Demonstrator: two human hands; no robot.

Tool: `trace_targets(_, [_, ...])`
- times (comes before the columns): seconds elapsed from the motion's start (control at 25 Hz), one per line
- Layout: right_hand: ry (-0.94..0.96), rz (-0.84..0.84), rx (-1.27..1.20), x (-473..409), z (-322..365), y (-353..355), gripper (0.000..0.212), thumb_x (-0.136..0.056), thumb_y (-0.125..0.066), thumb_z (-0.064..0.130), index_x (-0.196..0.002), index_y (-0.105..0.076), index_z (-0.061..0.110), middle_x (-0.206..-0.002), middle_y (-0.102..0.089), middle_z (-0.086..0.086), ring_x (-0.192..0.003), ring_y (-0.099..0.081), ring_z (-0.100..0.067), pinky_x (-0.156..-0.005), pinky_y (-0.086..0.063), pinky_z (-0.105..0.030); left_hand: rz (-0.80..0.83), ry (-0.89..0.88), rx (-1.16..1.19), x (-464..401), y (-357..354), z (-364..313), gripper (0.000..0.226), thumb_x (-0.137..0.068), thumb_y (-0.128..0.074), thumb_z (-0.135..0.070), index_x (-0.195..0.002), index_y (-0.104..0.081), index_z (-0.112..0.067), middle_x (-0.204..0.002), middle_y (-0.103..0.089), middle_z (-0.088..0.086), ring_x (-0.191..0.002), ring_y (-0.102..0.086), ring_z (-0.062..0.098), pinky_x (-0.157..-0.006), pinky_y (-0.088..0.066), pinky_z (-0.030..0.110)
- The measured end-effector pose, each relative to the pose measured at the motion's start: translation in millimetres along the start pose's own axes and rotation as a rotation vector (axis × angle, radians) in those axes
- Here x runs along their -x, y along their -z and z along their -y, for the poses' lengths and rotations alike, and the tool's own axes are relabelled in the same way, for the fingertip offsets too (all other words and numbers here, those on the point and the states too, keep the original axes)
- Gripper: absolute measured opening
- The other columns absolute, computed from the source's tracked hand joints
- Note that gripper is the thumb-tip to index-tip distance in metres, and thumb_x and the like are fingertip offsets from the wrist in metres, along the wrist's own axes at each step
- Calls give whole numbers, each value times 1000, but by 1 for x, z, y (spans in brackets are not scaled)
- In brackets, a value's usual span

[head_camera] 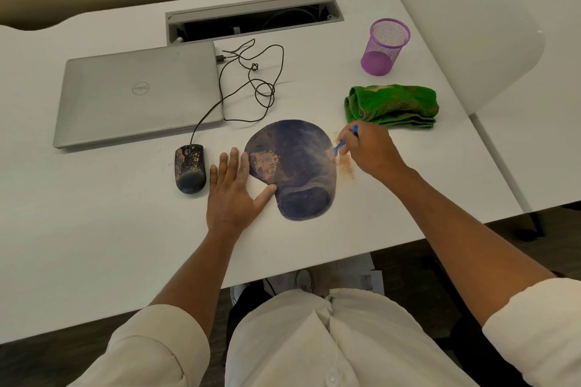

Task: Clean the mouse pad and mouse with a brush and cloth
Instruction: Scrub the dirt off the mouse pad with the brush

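A dark blue mouse pad (297, 163) with a wrist rest lies mid-table, with a patch of tan dust on its left part. My right hand (369, 149) grips a small blue brush (341, 144), its head at the pad's right edge beside a streak of swept dust (345, 166) on the table. My left hand (234, 190) lies flat, fingers spread, against the pad's left edge. A black wired mouse (189, 168), dusted tan, sits left of that hand. A folded green cloth (393, 105) lies behind my right hand.
A closed grey laptop (140, 93) sits at the back left, with the mouse cable (251, 85) looped beside it. A purple mesh cup (384, 46) stands at the back right. An open cable tray (254, 17) runs along the back. The white table's front edge (314, 264) is near my body.
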State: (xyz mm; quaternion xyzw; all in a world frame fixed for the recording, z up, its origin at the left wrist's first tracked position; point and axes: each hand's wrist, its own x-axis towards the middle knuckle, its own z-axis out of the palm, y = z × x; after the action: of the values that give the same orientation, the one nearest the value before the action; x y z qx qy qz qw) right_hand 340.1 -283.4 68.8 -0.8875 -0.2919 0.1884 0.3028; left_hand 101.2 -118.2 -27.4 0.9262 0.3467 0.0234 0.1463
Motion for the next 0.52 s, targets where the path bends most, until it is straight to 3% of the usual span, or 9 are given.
trace_targets(0.16, [-73,217,148,3,0,-7,30,-94,-46,17,-83,-67,-2,-78,-73,-14,-56,-49,-18,-54,-40,-31,-1,0,1,0,0,0,99,-90,-35,-80,-164,-7,-21,-172,2,3,-158,9,21,-128,6,39])
trace_targets(0.24, [-85,171,150,0,2,-12,31,-95,-46,16,-79,-63,-5,-78,-69,-19,-56,-44,-20,-54,-34,-31,-3,-1,4,0,-1,0,98,-91,-36,-79,-164,-7,-21,-172,1,3,-158,9,21,-128,6,40])
trace_targets(0.36, [-53,-38,72,-8,9,-12,34,-97,-45,15,-88,-64,-11,-84,-73,-21,-73,-57,-36,-65,-47,-40,1,-8,6,0,-1,1,98,-91,-35,-80,-164,-7,-21,-172,2,3,-158,9,21,-128,5,41])
trace_targets(0.44, [-13,-79,37,-15,10,-10,33,-97,-46,16,-88,-66,-9,-84,-74,-18,-71,-60,-30,-67,-50,-40,-14,-7,16,0,-2,1,98,-90,-36,-79,-164,-9,-20,-172,-1,4,-158,7,22,-128,4,41])
trace_targets(0.52, [26,15,63,-18,10,-9,30,-95,-48,16,-86,-68,-5,-81,-75,-12,-58,-51,-16,-58,-43,-32,-19,-6,25,0,-2,1,98,-90,-36,-79,-164,-11,-19,-172,-2,4,-158,6,22,-128,4,41])
